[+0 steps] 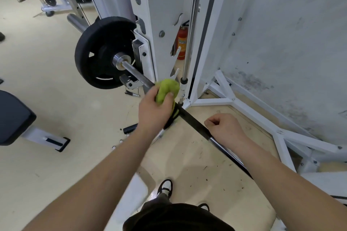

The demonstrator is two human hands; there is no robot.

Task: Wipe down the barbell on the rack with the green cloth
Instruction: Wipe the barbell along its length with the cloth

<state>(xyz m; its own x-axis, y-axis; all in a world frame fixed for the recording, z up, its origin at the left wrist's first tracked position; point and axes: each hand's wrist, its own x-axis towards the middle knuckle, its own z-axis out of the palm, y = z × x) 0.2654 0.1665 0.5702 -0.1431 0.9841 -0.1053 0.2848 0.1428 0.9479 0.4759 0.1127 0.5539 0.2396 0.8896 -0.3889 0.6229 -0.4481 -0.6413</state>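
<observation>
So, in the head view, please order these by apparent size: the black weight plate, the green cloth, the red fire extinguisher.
1. black weight plate.
2. green cloth and red fire extinguisher: similar; the extinguisher is farther and partly hidden, so unranked.

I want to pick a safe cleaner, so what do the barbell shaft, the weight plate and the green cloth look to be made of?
Barbell shaft: bare metal, likely steel; grey gloss with knurled texture. Weight plate: matte black, looks rubber-coated, no shine; core unseen. Green cloth: soft fabric, bunches in the left hand; possibly microfibre.
</observation>
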